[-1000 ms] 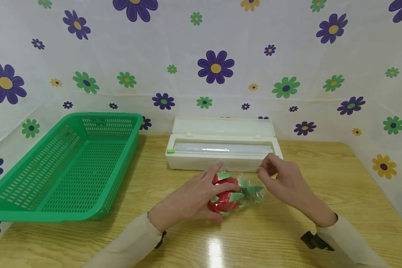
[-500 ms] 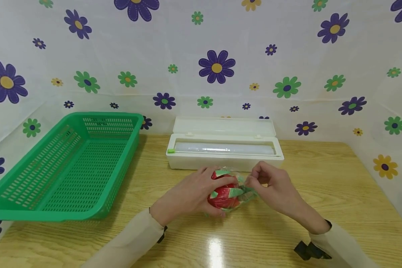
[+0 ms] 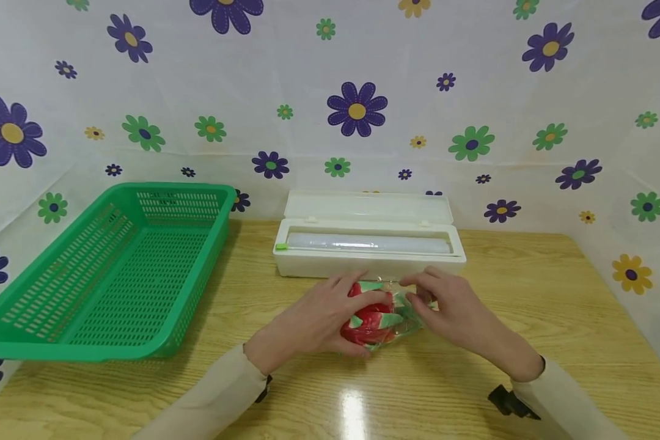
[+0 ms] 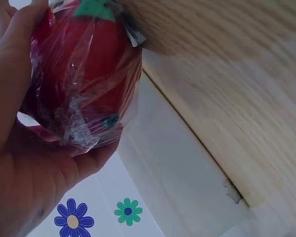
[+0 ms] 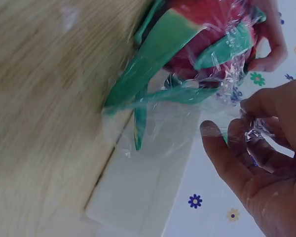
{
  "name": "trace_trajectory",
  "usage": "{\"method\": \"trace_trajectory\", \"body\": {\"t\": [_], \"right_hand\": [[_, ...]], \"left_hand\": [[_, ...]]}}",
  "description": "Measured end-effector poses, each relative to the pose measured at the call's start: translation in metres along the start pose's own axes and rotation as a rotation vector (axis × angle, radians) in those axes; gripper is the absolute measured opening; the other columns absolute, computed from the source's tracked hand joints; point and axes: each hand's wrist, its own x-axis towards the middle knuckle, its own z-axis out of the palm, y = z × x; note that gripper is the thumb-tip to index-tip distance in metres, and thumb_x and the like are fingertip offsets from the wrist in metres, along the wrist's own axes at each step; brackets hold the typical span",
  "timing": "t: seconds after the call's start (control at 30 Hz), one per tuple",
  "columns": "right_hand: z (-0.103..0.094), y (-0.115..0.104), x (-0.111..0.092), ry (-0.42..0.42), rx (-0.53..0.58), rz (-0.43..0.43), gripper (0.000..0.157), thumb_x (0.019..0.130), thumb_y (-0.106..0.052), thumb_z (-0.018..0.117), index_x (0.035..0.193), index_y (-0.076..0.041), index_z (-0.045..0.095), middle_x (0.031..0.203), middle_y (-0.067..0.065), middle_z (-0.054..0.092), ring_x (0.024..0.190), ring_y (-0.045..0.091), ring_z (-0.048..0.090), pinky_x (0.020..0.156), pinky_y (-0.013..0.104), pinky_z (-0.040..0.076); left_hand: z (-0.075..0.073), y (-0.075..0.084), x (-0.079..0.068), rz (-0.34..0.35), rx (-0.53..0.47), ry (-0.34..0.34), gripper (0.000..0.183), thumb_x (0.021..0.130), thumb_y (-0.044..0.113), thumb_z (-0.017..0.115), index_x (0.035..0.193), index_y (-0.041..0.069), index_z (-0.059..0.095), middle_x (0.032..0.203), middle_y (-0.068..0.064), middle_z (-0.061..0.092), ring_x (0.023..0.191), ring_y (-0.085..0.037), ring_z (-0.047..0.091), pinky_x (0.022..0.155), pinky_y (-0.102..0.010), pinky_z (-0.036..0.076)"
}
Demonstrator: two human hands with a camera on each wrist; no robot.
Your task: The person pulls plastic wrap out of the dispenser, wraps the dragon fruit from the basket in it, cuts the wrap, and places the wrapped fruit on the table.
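Note:
A red dragon fruit point(image 3: 370, 322) with green scales lies on the table, wrapped in clear plastic film. My left hand point(image 3: 316, 315) grips its left side, the fingers over the top and the thumb on the near side. In the left wrist view the film point(image 4: 84, 123) is crumpled against the fruit near that palm. My right hand point(image 3: 453, 305) is at the leafy end, its fingers curled. In the right wrist view it pinches a gathered bit of the loose plastic film point(image 5: 256, 129), while more film spreads over the long green scales point(image 5: 153, 64).
Behind the hands stands a long white cling film box point(image 3: 330, 265), lid up, with a film roll point(image 3: 363, 242) and a green slider point(image 3: 282, 247). A green perforated basket point(image 3: 165, 351) is at the left. A flowered cloth point(image 3: 308, 73) hangs behind the wooden table point(image 3: 528, 293).
My right hand has come left and slightly down toward the fruit's leafy end, drawing the loose film closer. My left hand keeps its grip, and the fruit has barely moved.

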Motion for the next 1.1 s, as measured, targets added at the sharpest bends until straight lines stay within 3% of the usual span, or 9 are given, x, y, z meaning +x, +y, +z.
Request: {"method": "trace_trajectory", "body": {"t": [0.07, 0.17, 0.37, 0.53, 0.73, 0.93, 1.1], "right_hand": [[0.001, 0.002, 0.002, 0.049, -0.064, -0.057, 0.017, 0.084, 0.006, 0.075, 0.096, -0.005, 0.074, 0.075, -0.004, 0.058, 0.064, 0.003, 0.051, 0.055, 0.018, 0.048], [0.002, 0.003, 0.006, 0.088, -0.093, -0.061, 0.014, 0.084, 0.005, 0.076, 0.09, -0.007, 0.073, 0.074, -0.003, 0.061, 0.063, 0.0, 0.051, 0.054, 0.016, 0.045], [0.002, 0.001, 0.015, 0.134, -0.116, 0.046, 0.01, 0.089, 0.001, 0.073, 0.089, -0.007, 0.068, 0.064, -0.006, 0.054, 0.055, -0.001, 0.041, 0.049, 0.018, 0.038], [0.005, -0.004, 0.021, 0.072, -0.118, 0.15, 0.005, 0.098, -0.007, 0.064, 0.095, -0.006, 0.061, 0.058, -0.007, 0.048, 0.048, -0.001, 0.035, 0.045, 0.019, 0.032], [0.008, -0.008, 0.025, 0.016, -0.037, 0.177, 0.004, 0.102, -0.007, 0.058, 0.1, -0.004, 0.057, 0.061, -0.004, 0.047, 0.05, 0.002, 0.035, 0.046, 0.02, 0.031], [0.012, -0.015, 0.02, -0.031, 0.141, 0.164, 0.009, 0.102, -0.002, 0.059, 0.095, -0.007, 0.056, 0.071, 0.003, 0.058, 0.061, 0.002, 0.041, 0.052, 0.019, 0.037], [0.012, -0.019, 0.012, -0.03, 0.182, 0.151, 0.012, 0.1, -0.001, 0.061, 0.092, -0.009, 0.057, 0.073, 0.002, 0.058, 0.064, 0.0, 0.043, 0.054, 0.019, 0.039]], "left_hand": [[0.0, 0.0, -0.002, -0.001, -0.003, -0.011, 0.079, 0.081, 0.062, 0.079, 0.149, 0.039, 0.046, 0.166, -0.017, 0.026, 0.14, -0.035, 0.047, 0.107, -0.05, 0.051], [0.0, 0.001, -0.004, 0.009, -0.006, -0.022, 0.077, 0.083, 0.061, 0.077, 0.151, 0.044, 0.045, 0.17, -0.018, 0.015, 0.142, -0.037, 0.045, 0.11, -0.052, 0.049], [0.0, 0.002, -0.004, 0.034, -0.038, -0.017, 0.08, 0.085, 0.056, 0.079, 0.154, 0.044, 0.04, 0.172, -0.018, 0.005, 0.147, -0.039, 0.039, 0.112, -0.05, 0.048], [0.001, 0.003, -0.003, 0.075, -0.045, 0.027, 0.076, 0.085, 0.05, 0.081, 0.152, 0.04, 0.045, 0.171, -0.021, 0.001, 0.151, -0.04, 0.034, 0.108, -0.047, 0.052], [-0.003, 0.005, 0.001, 0.034, 0.007, -0.02, 0.066, 0.085, 0.053, 0.079, 0.145, 0.041, 0.053, 0.171, -0.02, 0.005, 0.147, -0.039, 0.04, 0.103, -0.043, 0.055], [-0.006, 0.002, 0.005, -0.046, 0.022, -0.061, 0.071, 0.087, 0.061, 0.073, 0.15, 0.042, 0.047, 0.166, -0.021, 0.026, 0.135, -0.042, 0.053, 0.098, -0.042, 0.058], [-0.007, -0.002, 0.008, -0.047, 0.03, -0.072, 0.077, 0.087, 0.064, 0.071, 0.154, 0.041, 0.042, 0.16, -0.017, 0.036, 0.132, -0.038, 0.055, 0.098, -0.04, 0.058]]}}
